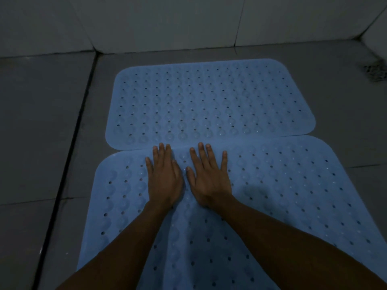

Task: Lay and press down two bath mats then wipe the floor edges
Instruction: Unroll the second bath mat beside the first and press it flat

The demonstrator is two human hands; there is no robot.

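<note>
Where our fingertips (161, 146) reach, they lie at the seam between the two mats, just over the far border of the near mat (282, 185).

Item: left hand (164, 178). Flat, palm down, fingers extended and slightly spread; grips nothing, rests on the near mat.

Item: right hand (209, 178). Flat likewise, fingers fanned a little wider, thumb turned inward toward the left hand; holds nothing. We keep the two hands just beside each other, thumbs nearly meeting, both left of the mat's middle.

Item: far mat (209, 101). Pale blue, perforated, rounded corners, lying flat on the floor; its near edge touches or slightly overlaps the near mat's far edge, and we cannot tell which sits on top.

Item: near mat. Same kind, set slightly to the right of the far one, running out of view at the bottom; a soft ripple shows between our forearms.

Item: floor tiles (41, 122). Grey, bare on the left up to a dark grout line (69, 153) running beside both mats; open strip also on the right and beyond the far mat.

Item: wall (167, 21). Tiled, meeting the floor just past the far mat.

Item: floor drain (376, 73). Far right corner, well apart from the mats, blurred.

Both forearms come in bare from the lower edge, angled inward.
</note>
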